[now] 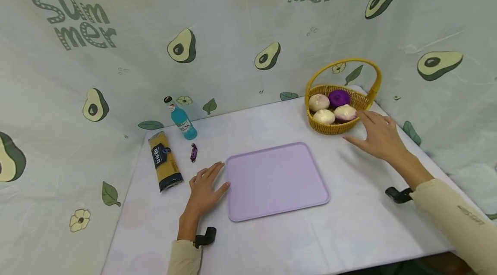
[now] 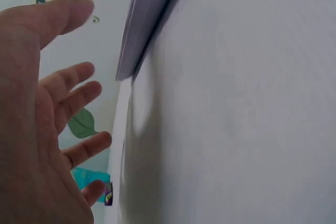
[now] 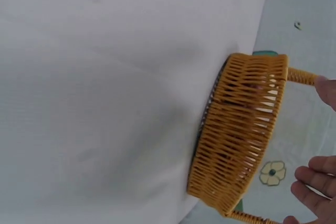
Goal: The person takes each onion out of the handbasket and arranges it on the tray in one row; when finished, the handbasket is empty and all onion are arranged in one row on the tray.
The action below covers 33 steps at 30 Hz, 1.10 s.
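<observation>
My left hand hovers by the left edge of a flat lilac tray, fingers spread and holding nothing; the left wrist view shows the hand with its fingers apart. My right hand reaches out at the front right of a yellow wicker basket, its fingers extended. Inside the basket are a purple onion and several pale onions. In the right wrist view the basket stands beside the fingers; whether they touch it, I cannot tell.
At the back left stands a blue bottle. A yellow pack of pasta lies left of it, with a small purple wrapped candy nearby. A patterned cloth hangs behind the white table.
</observation>
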Each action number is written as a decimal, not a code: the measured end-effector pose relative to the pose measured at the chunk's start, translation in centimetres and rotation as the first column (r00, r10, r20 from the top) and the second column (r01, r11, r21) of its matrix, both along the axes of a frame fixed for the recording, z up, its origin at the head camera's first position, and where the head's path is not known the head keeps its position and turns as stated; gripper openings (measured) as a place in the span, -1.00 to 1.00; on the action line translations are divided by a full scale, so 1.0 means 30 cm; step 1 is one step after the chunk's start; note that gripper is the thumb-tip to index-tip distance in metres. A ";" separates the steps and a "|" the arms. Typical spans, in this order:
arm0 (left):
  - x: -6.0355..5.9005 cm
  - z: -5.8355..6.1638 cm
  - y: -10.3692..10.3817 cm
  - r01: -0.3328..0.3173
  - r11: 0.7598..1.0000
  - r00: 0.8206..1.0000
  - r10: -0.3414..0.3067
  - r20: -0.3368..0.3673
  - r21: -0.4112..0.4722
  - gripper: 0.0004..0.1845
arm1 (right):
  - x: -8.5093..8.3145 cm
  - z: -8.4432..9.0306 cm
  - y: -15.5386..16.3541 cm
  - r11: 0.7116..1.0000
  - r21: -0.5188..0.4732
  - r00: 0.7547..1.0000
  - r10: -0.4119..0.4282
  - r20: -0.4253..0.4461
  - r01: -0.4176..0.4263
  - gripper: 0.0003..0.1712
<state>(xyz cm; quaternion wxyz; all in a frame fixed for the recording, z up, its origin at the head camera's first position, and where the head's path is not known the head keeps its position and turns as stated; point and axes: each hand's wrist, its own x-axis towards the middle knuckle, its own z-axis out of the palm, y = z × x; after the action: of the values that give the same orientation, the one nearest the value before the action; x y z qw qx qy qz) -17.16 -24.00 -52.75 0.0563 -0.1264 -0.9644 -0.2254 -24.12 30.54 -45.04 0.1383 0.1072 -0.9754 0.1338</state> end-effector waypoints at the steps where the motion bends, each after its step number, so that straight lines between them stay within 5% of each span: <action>1: -0.004 -0.007 0.001 0.004 1.000 1.000 -0.004 0.003 0.008 -0.25 | -0.017 0.004 -0.007 1.000 -0.009 1.000 -0.001 0.010 0.001 0.07; 9: -0.011 -0.049 -0.012 0.027 0.994 0.999 -0.031 0.036 0.104 -0.34 | -0.146 0.015 -0.018 0.998 -0.070 0.996 -0.004 0.091 0.011 -0.07; 15: -0.023 -0.072 -0.025 0.069 0.990 0.998 -0.068 -0.009 0.121 -0.36 | -0.225 0.009 0.000 0.997 -0.070 0.991 -0.031 0.129 0.041 -0.04; 22: -0.032 -0.082 -0.013 0.116 0.981 0.993 -0.109 -0.051 0.158 -0.41 | -0.284 0.002 0.029 0.997 -0.038 0.976 -0.058 0.208 0.068 0.08; 33: -0.033 -0.080 -0.016 0.085 0.985 0.996 -0.082 -0.020 0.152 -0.39 | -0.349 -0.009 0.041 0.995 -0.029 0.952 -0.081 0.295 0.093 0.10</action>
<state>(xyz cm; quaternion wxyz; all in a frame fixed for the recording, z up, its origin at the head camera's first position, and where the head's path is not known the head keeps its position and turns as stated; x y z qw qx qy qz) -18.16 -24.49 -55.15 0.0630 -0.1636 -0.9377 -0.3000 -34.58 31.76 -45.31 -0.0002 0.0402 -0.9859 0.1627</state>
